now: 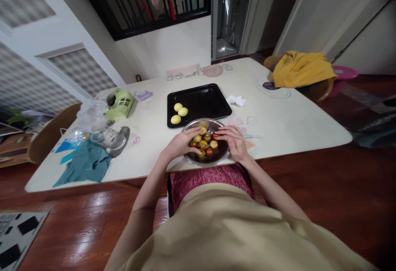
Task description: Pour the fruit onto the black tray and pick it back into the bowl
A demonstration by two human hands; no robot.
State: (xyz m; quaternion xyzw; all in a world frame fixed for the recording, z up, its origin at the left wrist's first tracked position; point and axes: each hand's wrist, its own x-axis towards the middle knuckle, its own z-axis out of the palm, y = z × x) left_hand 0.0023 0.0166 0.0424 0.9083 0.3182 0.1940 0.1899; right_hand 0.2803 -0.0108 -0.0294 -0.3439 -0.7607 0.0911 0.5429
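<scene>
A shiny metal bowl (206, 164) stands at the near edge of the table. Inside it lie several small round fruits (203, 144), yellow, mottled green-brown and red; I cannot tell their exact kind. My left hand (182, 142) reaches over the bowl's left side, thumb and fingers spread around some of them. From the right, my right hand (234, 140) lies over the rim with stretched fingers, their tips by a red fruit (214, 135). Just behind the bowl is a black tray (202, 101) holding three yellow egg-shaped pieces (176, 119) in its left part.
A crumpled white tissue (236, 100) lies right of the tray. On the table's left are a green bag (120, 103), clear plastic (91, 116) and a teal cloth (85, 163). A yellow garment (303, 69) hangs over a chair at the far right.
</scene>
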